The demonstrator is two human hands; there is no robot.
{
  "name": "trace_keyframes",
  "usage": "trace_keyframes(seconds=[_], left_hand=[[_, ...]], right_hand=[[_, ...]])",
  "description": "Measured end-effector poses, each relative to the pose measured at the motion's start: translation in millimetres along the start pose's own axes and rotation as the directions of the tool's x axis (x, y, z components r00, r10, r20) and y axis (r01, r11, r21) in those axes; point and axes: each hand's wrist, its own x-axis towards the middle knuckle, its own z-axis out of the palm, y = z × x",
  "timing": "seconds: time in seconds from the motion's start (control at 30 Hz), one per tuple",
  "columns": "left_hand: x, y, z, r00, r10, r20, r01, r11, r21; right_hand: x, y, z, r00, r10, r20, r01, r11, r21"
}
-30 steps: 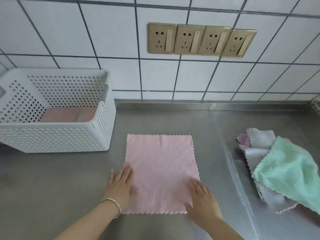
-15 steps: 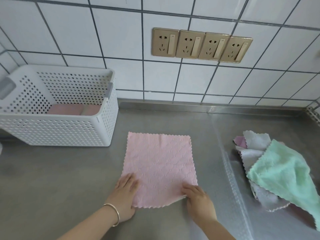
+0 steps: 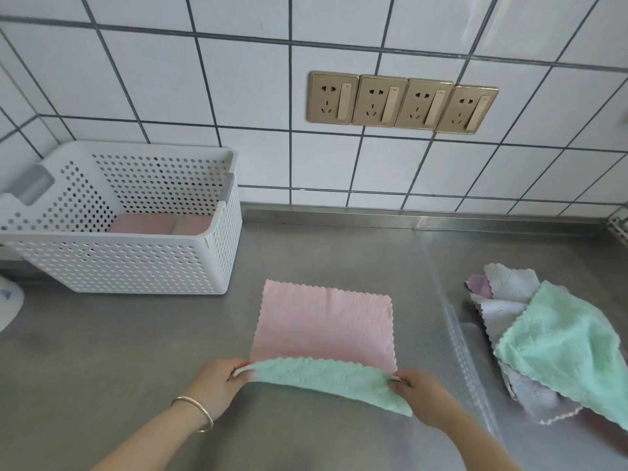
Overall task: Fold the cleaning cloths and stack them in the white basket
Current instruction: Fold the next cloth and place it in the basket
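Lifting near edge now, both hands (image 3: 419,397) pinch cloth (image 3: 323,329); green underside up.

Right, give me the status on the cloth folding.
Done: folded pink cloths already lie in the white basket. In hand: the left hand and right hand pinch the near corners of the pink cloth, lifting its green underside. Left: the cloth pile.
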Motion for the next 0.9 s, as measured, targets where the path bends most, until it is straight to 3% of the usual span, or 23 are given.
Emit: trace_keyframes(seconds=[0.13, 0.27, 0.4, 0.5, 0.63, 0.9], left_hand=[[-6.6, -2.6, -4.5, 0.975, -0.134, 0.177, 0.136, 0.991, -0.002], [-13.1, 9.6, -2.6, 0.908, -0.212, 0.360, 0.306, 0.924, -0.229], [-1.3, 18.9, -2.6, 0.923, -0.293, 0.248, 0.373, 0.837, -0.401], [13.8, 25.3, 2.0, 0.938, -0.326, 0.118, 0.346, 0.863, -0.368], [39.4, 34.0, 10.1, 0.932, -0.361, -0.017, 0.345, 0.904, -0.253], [66.1, 32.9, 22.1, 0.874, -0.467, -0.132, 0.440, 0.878, -0.188]], right_hand=[[-4.7, 4.2, -12.1, 0.982, 0.053, 0.184, -0.036, 0.995, -0.090], [-6.8, 2.7, -23.2, 0.954, 0.106, 0.279, -0.076, 0.990, -0.118], [2.3, -3.8, -26.4, 0.972, 0.127, 0.199, -0.153, 0.981, 0.123], [12.1, -11.6, -22.4, 0.988, 0.156, 0.020, -0.153, 0.925, 0.348], [29.5, -20.1, -15.8, 0.976, 0.172, -0.137, -0.127, 0.951, 0.283], [51.4, -25.6, -13.0, 0.967, 0.179, -0.180, -0.146, 0.972, 0.184]])
